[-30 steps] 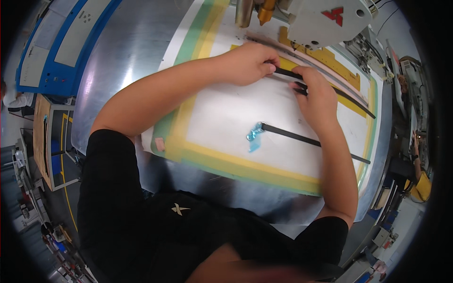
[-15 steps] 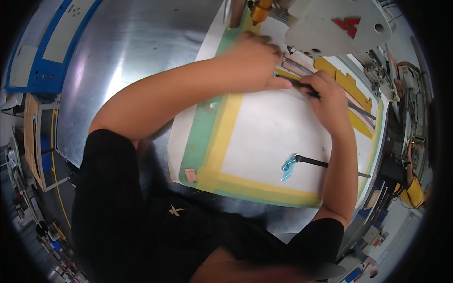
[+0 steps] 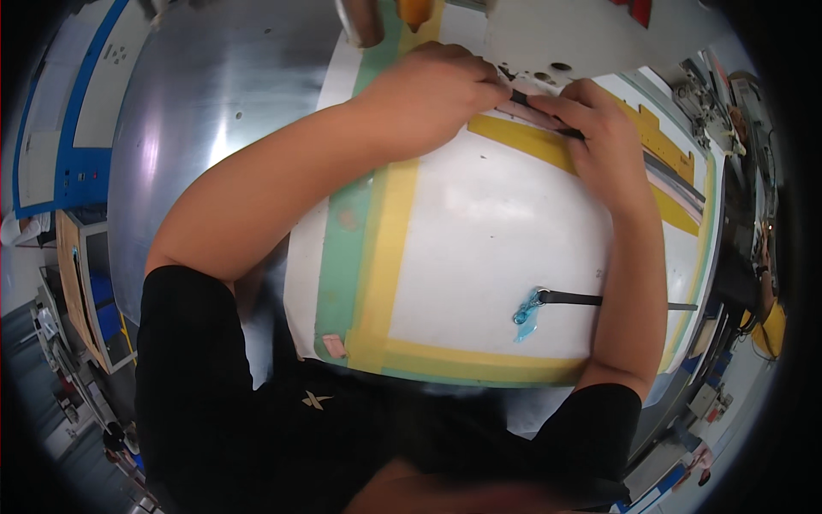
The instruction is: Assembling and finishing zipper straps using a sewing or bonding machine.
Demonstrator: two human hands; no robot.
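Note:
Both my hands work at the far side of a white board (image 3: 488, 257) edged with green and yellow tape. A thin black strip (image 3: 521, 98) runs between them, over a flat yellow template (image 3: 522, 141) with a pale pink strip beside it. My left hand (image 3: 441, 94) is closed at the strip's left end, its fingertips partly hidden. My right hand (image 3: 595, 128) pinches the strip between thumb and fingers. Below, a black strap (image 3: 572, 299) lies on the board and passes under my right forearm. At its left end hangs a small clear blue tag (image 3: 529, 322).
A pale machine head (image 3: 565, 34) overhangs the far side, with an orange-tipped part (image 3: 415, 13) and a metal cylinder (image 3: 361, 21) to its left. More yellow templates (image 3: 655, 137) and grey strips lie to the right. A blue-framed panel (image 3: 81, 154) stands at far left.
My view has shifted slightly. Both hands have moved farther away and up with the black strip, and more of the yellow template shows below them.

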